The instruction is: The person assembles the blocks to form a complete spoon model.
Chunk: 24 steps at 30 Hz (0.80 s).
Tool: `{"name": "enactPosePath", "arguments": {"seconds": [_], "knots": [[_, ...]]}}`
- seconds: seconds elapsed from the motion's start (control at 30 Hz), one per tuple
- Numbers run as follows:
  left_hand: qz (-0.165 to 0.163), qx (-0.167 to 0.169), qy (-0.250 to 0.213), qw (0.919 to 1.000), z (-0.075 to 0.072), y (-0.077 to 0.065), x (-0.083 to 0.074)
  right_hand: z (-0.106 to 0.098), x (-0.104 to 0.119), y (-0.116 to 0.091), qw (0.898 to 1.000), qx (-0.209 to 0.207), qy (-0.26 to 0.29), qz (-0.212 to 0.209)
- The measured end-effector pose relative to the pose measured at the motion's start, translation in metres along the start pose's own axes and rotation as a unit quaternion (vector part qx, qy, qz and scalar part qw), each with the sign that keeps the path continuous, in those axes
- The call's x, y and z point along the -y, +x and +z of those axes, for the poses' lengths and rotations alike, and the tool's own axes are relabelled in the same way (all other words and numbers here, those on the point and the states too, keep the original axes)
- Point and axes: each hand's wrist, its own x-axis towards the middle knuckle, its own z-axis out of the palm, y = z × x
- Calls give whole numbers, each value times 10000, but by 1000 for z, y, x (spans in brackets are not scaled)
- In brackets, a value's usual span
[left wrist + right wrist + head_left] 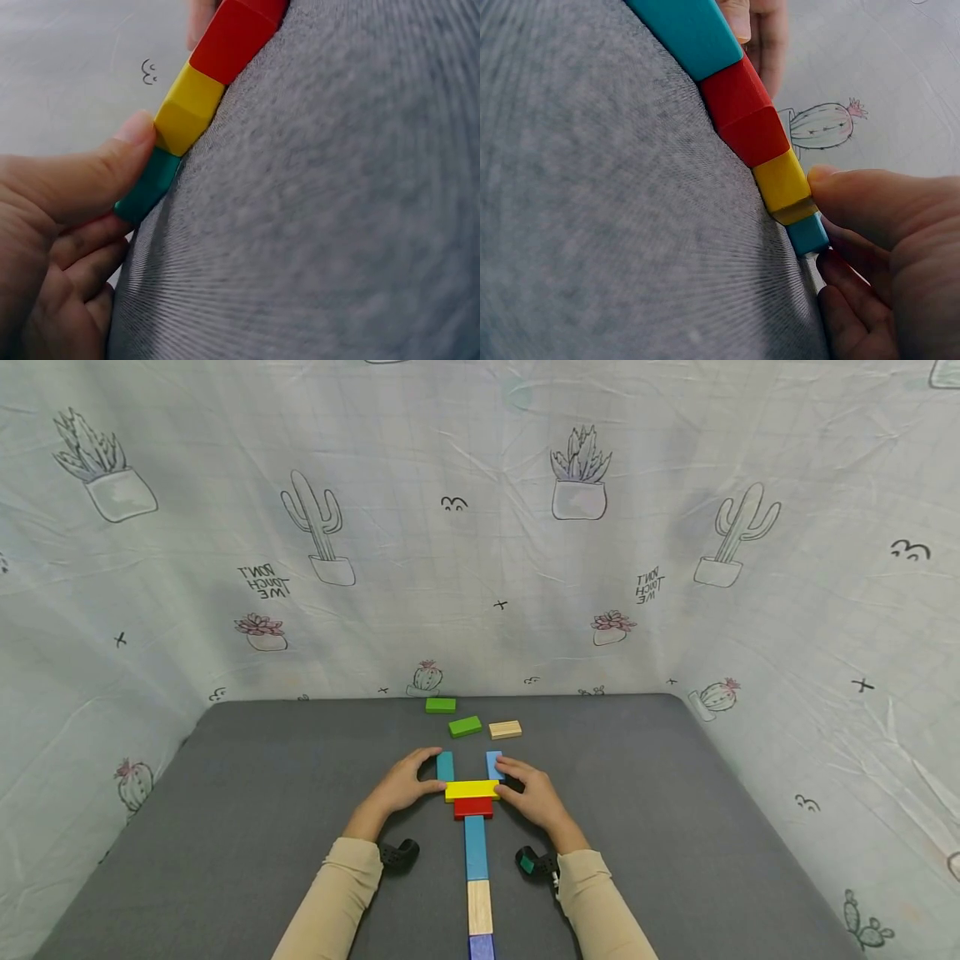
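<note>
A yellow block lies crosswise against a shorter red block. Beyond its left end a teal block points away, and beyond its right end a light blue block. My left hand touches the yellow block's left end with the thumb, its index fingertip at the teal block's far end. On the other side, my right hand rests its thumb on the yellow block's right end and its index finger against the light blue block. Both hands' lower fingers are partly hidden in the wrist views.
Nearer me, a blue block, a plain wood block and a purple-blue block continue in line. Two green blocks and another wood block lie toward the back of the grey table. Patterned cloth hangs behind.
</note>
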Motion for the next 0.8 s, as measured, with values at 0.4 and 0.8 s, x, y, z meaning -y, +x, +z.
{"name": "enactPosePath", "arguments": {"seconds": [0.4,0.8], "knots": [[96,-769,-607,9951,11,-8,3,1,-2,-1,10000,42,29,26],[602,-903,-140,9940,25,-19,-7,1,0,-1,10000,22,-36,-12]]}}
